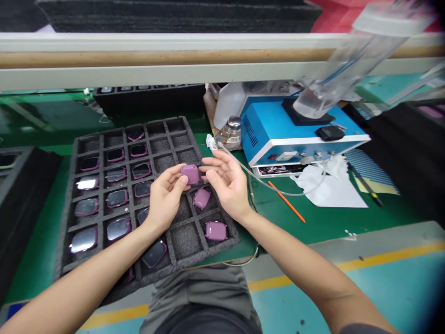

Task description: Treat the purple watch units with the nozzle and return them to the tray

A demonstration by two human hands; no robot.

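Between thumb and fingers, my left hand (pixel 167 195) grips a purple smartwatch case (pixel 190 174), its plain purple side facing up. Just right of it is my right hand (pixel 225 183), fingers apart and curved, with nothing seen in it; whether a fingertip touches the case I cannot tell. Both hands are above a grey foam tray (pixel 187 240) divided into square cells. Two more purple cases, one tilted (pixel 201 198) and one lower down (pixel 216 230), lie purple side up in the right column. Several others sit dark screen up in the left columns, such as this watch case (pixel 117 198).
A blue box device (pixel 271 120) stands at the back right with a clear cylinder (pixel 333 74) on top. Nearby are a metal-capped glass bottle (pixel 232 132), an orange stick (pixel 287 202), white paper (pixel 330 185) and a black pen (pixel 365 185). A shelf edge (pixel 174 58) crosses above.
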